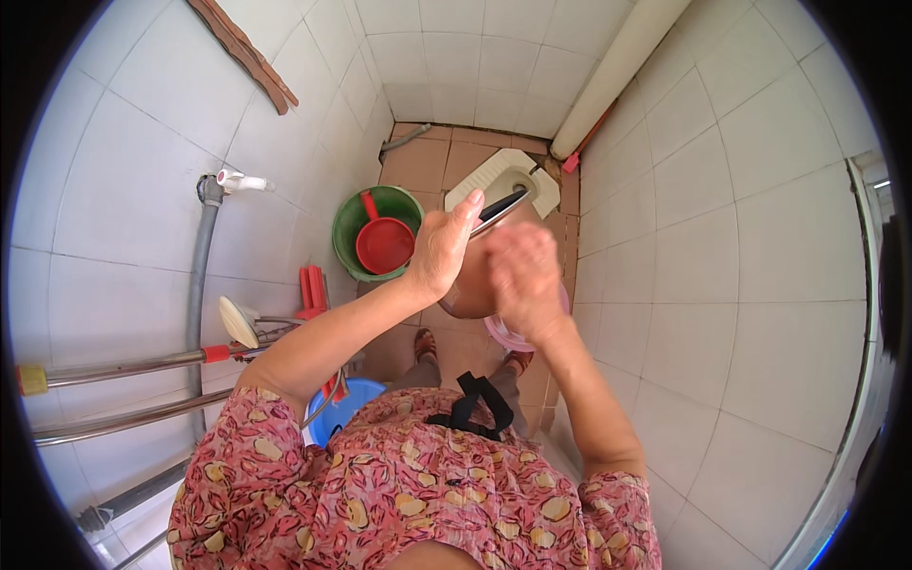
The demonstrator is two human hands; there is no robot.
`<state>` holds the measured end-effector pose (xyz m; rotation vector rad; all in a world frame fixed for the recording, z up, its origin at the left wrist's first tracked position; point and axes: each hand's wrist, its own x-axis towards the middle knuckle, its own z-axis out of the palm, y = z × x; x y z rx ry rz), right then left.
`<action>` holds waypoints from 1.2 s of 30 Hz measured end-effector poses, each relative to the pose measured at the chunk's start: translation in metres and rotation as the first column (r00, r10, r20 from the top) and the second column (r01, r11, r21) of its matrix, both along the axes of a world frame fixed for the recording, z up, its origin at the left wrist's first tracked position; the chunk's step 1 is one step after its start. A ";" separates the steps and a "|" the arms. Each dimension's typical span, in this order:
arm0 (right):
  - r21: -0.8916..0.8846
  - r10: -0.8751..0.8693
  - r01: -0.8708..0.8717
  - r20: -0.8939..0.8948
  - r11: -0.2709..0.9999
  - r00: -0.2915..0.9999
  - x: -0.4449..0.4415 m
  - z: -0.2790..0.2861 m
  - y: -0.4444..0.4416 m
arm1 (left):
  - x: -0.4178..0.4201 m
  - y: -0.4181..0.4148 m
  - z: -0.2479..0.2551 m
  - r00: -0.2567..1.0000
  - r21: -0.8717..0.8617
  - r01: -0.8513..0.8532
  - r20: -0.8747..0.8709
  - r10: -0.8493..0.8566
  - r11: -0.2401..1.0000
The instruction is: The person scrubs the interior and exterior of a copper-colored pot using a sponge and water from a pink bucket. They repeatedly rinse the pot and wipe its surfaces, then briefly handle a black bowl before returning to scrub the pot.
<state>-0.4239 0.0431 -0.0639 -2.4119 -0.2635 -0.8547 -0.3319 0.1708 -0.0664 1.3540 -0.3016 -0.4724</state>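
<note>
A brownish, metal-rimmed pot (474, 274) is held up, tilted, in front of me, its dark opening turned away toward the upper left. My left hand (447, 242) grips the pot at its left rim, thumb pointing up. Against the pot's outer side lies my right hand (526, 274), blurred by motion; whether it holds anything cannot be told. Beyond the pot, a white squat toilet (552, 187) is set in the floor. Partly hidden behind my right hand and forearm is a pink plastic basin (507, 335).
A green bucket (344, 253) with a red dipper (385, 246) stands left of the toilet. A blue basin (356, 399) is at lower left. On the left wall are a white tap (244, 182), a grey pipe (198, 285) and mop poles (128, 371). A thick pipe (616, 71) rises behind the toilet.
</note>
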 end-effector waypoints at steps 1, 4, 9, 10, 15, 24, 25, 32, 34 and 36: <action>0.112 -0.091 0.088 0.022 0.990 0.996 0.007 -0.003 -0.009 | 0.000 0.001 -0.001 1.000 0.010 0.001 0.013 -0.001 1.000; 0.073 -0.103 0.099 0.058 0.992 0.993 0.009 -0.002 -0.004 | -0.003 0.002 0.008 0.999 0.024 -0.039 -0.018 0.039 0.999; -0.115 0.036 -0.035 0.010 0.993 0.999 -0.003 -0.002 0.007 | 0.000 0.004 0.002 1.000 0.000 -0.019 0.017 0.019 1.000; 0.045 -0.041 0.042 -0.014 0.998 0.999 0.002 -0.004 -0.002 | 0.000 0.004 -0.002 1.000 0.003 -0.017 0.020 0.017 1.000; 0.001 -0.152 0.152 0.101 0.988 0.983 0.010 0.003 0.001 | 0.002 0.004 -0.001 1.000 0.018 -0.014 -0.010 0.014 1.000; 0.106 -0.269 0.263 0.038 0.959 0.963 0.008 -0.007 -0.009 | -0.004 0.001 0.003 0.999 -0.034 0.001 -0.035 -0.002 0.999; 0.075 -0.253 0.248 0.071 0.966 0.965 0.007 -0.006 -0.002 | -0.003 0.000 0.002 0.999 -0.034 -0.003 -0.042 0.002 0.999; 0.063 -0.287 0.284 0.044 0.957 0.957 0.001 -0.010 0.002 | -0.007 -0.004 -0.007 0.987 -0.116 -0.116 -0.129 0.101 0.987; 0.030 -0.225 0.223 0.105 0.974 0.969 -0.003 -0.014 0.004 | -0.013 -0.009 0.016 0.969 -0.142 -0.156 -0.216 0.123 0.977; -0.013 -0.066 0.068 0.078 0.998 0.995 -0.012 -0.007 0.018 | -0.007 -0.003 0.006 0.973 -0.084 -0.092 -0.221 0.071 0.992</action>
